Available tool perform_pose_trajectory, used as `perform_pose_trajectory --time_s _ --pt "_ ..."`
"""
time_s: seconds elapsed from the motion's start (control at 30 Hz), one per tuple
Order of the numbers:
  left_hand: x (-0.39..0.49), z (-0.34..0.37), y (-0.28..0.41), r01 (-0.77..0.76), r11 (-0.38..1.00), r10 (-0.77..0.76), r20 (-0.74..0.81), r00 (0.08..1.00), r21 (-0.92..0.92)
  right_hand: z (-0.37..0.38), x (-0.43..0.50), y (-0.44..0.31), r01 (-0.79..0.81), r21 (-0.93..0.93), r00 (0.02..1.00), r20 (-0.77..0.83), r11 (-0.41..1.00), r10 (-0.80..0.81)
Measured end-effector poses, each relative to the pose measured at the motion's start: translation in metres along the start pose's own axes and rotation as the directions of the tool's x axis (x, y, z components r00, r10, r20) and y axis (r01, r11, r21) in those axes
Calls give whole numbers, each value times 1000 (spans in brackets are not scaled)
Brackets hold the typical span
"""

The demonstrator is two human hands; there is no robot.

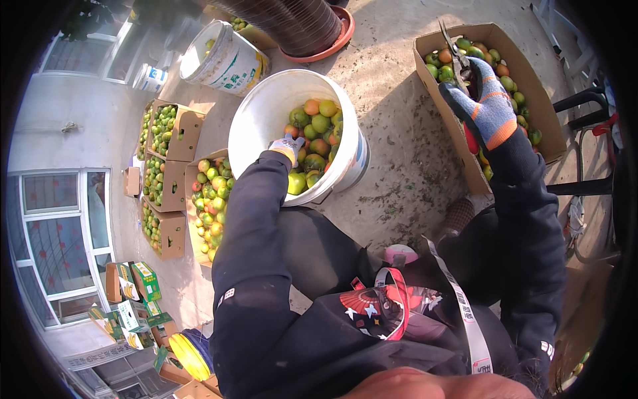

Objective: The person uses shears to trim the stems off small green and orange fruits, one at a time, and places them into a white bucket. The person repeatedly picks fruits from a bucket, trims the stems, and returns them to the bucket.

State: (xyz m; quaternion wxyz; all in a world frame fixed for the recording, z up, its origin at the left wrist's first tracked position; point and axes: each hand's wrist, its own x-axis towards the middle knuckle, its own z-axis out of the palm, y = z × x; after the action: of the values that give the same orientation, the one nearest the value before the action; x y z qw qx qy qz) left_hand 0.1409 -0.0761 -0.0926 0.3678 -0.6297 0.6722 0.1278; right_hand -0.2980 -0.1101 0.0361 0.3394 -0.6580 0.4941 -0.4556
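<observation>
My left hand, in a light knit glove with an orange cuff, reaches inside a white plastic bucket. Its fingers touch green and orange tomatoes piled in there; whether they grip one is hidden. A grey-blue work glove with dark fingers covers my right hand, which holds pruning shears by the handles. One red handle shows below the palm, and the metal blades point away from me. Under that hand stands a long cardboard box, holding more green and reddish tomatoes.
A second white bucket and a stack of brown pots on an orange saucer stand beyond. Tomato-filled cartons line the left, above banana boxes and a yellow coil. Leaf scraps litter the concrete. Black chair parts are right.
</observation>
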Motion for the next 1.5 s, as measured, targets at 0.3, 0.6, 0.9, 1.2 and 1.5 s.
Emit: perform_pose_trajectory --time_s 0.3,0.6,0.9,1.2,1.5 --pt "4 31 -63 -286 536 -262 -479 838 -794 -2 -6 -5 23 -75 995 95 997 -16" --pt "-102 -95 95 -506 -743 -153 -626 765 -437 23 -41 -61 196 -475 836 538 858 107" --pt "-103 -91 105 -559 -683 -85 -710 699 -469 39 -46 -66 262 -536 819 563 803 109" --pt "-100 -89 109 -626 -593 -97 -726 681 -507 46 -46 -65 298 -585 825 555 754 105" --pt "-105 -89 109 -735 -449 -109 -786 609 -507 51 -52 -52 209 -403 759 642 891 112"
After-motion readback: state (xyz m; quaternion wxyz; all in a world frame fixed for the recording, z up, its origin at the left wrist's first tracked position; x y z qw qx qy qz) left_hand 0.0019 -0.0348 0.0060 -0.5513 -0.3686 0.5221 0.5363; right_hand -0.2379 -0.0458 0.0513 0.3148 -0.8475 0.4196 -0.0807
